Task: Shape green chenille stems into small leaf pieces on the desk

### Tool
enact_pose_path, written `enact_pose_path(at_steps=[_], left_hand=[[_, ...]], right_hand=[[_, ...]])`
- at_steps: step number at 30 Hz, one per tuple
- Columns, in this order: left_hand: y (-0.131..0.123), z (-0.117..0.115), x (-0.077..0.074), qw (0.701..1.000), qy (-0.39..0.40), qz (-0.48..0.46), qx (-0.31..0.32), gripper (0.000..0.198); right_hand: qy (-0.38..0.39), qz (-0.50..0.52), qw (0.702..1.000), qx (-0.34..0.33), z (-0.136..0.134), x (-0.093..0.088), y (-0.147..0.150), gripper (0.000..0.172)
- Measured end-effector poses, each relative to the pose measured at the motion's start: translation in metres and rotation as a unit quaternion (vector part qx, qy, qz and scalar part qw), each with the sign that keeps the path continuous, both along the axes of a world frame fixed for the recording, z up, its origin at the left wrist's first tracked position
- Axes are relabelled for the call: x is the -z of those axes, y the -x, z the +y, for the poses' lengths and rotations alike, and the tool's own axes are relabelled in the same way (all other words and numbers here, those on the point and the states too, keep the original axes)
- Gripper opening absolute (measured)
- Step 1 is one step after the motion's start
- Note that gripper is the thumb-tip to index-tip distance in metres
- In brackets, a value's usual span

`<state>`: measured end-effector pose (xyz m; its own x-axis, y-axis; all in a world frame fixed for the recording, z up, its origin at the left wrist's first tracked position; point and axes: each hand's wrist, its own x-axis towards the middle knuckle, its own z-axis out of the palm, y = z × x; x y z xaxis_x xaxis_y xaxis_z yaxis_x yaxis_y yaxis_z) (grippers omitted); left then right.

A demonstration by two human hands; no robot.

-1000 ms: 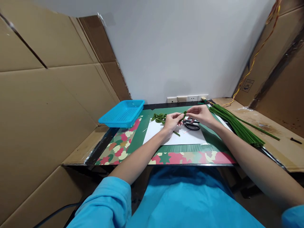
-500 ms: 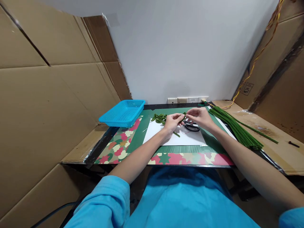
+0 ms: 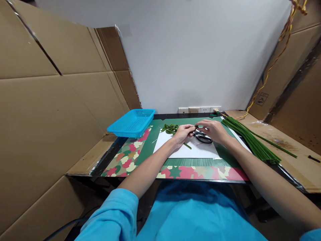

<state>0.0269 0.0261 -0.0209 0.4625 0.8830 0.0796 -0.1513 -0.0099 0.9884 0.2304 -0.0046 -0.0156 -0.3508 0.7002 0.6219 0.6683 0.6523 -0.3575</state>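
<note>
Over the white sheet (image 3: 195,153), my left hand (image 3: 182,134) is closed on a bent green pipe cleaner (image 3: 187,146), whose straight tail sticks out below the palm. My right hand (image 3: 213,130) meets it from the other side, thumb and fingers pinching the same pipe cleaner near the left fingertips. Its shape between the fingers is mostly hidden. Black-handled scissors (image 3: 206,139) lie on the sheet just under my right hand, their blades partly covered. Beyond my left hand sits a small pile of looped green pipe cleaners (image 3: 170,128).
A blue perforated basket (image 3: 140,128) stands at the back left of the table. On the right lies a thick bundle of straight green pipe cleaners (image 3: 253,142), one stem apart from it. Wall sockets (image 3: 194,110) and a yellow cable (image 3: 266,73) are behind. Cardboard panels (image 3: 82,100) flank both sides.
The camera has tilted a little, so the whole scene sits slightly lower and to the right. Both hands stay together at the pipe cleaner, with the right fingers shifted slightly around it.
</note>
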Motion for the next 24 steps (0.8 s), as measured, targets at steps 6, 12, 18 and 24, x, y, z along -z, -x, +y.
enact_pose_path(at_steps=[6,12,18,24], left_hand=[[0.011,0.005,0.0,0.996,-0.038,0.072,0.041,0.04],[0.022,0.012,-0.003,0.986,-0.065,0.121,0.09,0.042],[0.023,0.015,0.0,0.979,-0.088,0.158,0.09,0.039],[0.023,0.006,-0.011,0.974,-0.079,0.183,0.11,0.041]], right_hand=[[0.023,-0.039,0.998,-0.034,0.0,0.0,-0.004,0.018],[0.04,-0.03,0.996,-0.068,-0.002,0.0,-0.001,0.02],[0.046,-0.013,0.996,-0.072,-0.002,0.0,0.001,0.019],[0.062,-0.003,0.994,-0.089,-0.004,-0.001,0.002,0.015]])
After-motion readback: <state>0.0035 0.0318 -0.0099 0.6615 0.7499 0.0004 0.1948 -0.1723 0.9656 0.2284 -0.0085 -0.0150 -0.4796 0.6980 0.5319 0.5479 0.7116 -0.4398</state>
